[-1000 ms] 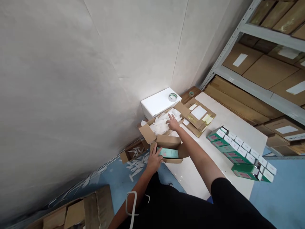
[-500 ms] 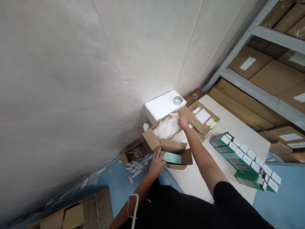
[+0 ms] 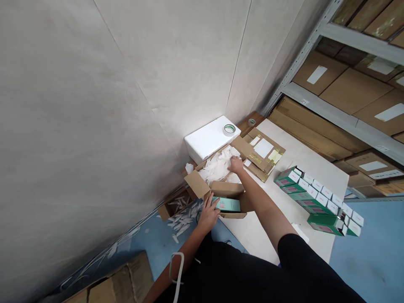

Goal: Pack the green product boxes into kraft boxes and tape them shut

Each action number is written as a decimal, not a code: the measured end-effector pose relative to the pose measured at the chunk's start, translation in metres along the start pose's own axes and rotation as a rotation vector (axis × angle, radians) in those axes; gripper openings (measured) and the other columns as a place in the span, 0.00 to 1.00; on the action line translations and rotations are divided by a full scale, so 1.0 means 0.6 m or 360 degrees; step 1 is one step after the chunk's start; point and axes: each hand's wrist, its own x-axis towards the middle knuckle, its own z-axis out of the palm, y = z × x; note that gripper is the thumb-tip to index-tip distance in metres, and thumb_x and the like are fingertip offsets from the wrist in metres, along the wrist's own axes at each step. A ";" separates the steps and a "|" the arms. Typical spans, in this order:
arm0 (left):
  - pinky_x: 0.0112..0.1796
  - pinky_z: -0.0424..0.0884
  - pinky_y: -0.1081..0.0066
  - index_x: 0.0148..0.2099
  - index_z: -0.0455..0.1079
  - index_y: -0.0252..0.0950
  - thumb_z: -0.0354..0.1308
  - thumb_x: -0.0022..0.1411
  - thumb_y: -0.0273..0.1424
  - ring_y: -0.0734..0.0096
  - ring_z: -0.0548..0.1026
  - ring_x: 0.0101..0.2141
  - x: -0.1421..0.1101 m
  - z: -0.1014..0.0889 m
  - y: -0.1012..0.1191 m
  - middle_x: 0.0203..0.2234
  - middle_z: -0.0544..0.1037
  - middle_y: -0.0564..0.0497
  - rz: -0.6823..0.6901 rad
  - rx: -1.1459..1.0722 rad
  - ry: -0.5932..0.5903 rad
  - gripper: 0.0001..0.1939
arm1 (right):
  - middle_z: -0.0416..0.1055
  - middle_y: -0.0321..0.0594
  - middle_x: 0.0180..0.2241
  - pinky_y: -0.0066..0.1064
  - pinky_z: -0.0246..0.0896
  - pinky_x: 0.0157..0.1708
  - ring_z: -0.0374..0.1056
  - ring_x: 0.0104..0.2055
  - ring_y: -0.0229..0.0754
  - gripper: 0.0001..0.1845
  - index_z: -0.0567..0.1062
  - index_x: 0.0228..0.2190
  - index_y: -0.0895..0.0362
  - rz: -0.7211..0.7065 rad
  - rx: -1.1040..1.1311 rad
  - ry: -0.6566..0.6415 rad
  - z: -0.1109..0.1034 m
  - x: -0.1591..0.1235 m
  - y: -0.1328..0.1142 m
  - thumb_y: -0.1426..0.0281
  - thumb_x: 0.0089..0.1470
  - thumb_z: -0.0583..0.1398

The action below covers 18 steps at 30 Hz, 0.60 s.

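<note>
Just below and right of frame centre: teal box (image 3: 229, 204) lying inside small open carton (image 3: 232, 188). Braced, seemingly against sliding, by left hand (image 3: 209, 213) over left rim, fingers spread loosely across box end; whether gripping, cannot tell. Just above, inside larger carton (image 3: 197, 184): right hand (image 3: 235, 164), fingers curled among white filler (image 3: 216, 166); whether holding any, cannot tell. Cartons side by side, likely for short reach.

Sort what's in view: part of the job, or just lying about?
Likely in the job: left hand, small open box, teal carton inside it; right hand, white packing; maybe green cartons.

Probably just lying about: tape roll, white box, shelved boxes.
</note>
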 end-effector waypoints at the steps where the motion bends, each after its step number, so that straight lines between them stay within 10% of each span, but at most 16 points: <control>1: 0.71 0.49 0.41 0.34 0.79 0.40 0.65 0.64 0.30 0.46 0.43 0.75 0.000 -0.001 0.000 0.68 0.68 0.50 -0.0001 -0.0007 -0.0005 0.04 | 0.69 0.58 0.60 0.47 0.60 0.60 0.62 0.63 0.58 0.21 0.77 0.51 0.61 0.0009 0.0012 0.0003 -0.001 0.003 -0.009 0.67 0.58 0.66; 9: 0.71 0.45 0.37 0.35 0.79 0.39 0.63 0.65 0.29 0.47 0.41 0.75 -0.004 -0.002 0.009 0.69 0.67 0.48 0.0010 0.0006 0.0006 0.04 | 0.76 0.57 0.52 0.38 0.58 0.58 0.66 0.58 0.52 0.18 0.80 0.44 0.66 -0.0065 0.0134 0.0200 -0.030 -0.031 -0.022 0.73 0.71 0.51; 18: 0.69 0.52 0.36 0.35 0.79 0.38 0.64 0.65 0.30 0.44 0.41 0.75 0.003 0.016 0.060 0.69 0.67 0.47 0.0065 0.0071 0.0037 0.04 | 0.78 0.49 0.52 0.39 0.67 0.57 0.73 0.56 0.50 0.21 0.81 0.50 0.56 -0.0157 0.0742 0.0920 -0.042 -0.202 0.008 0.67 0.71 0.49</control>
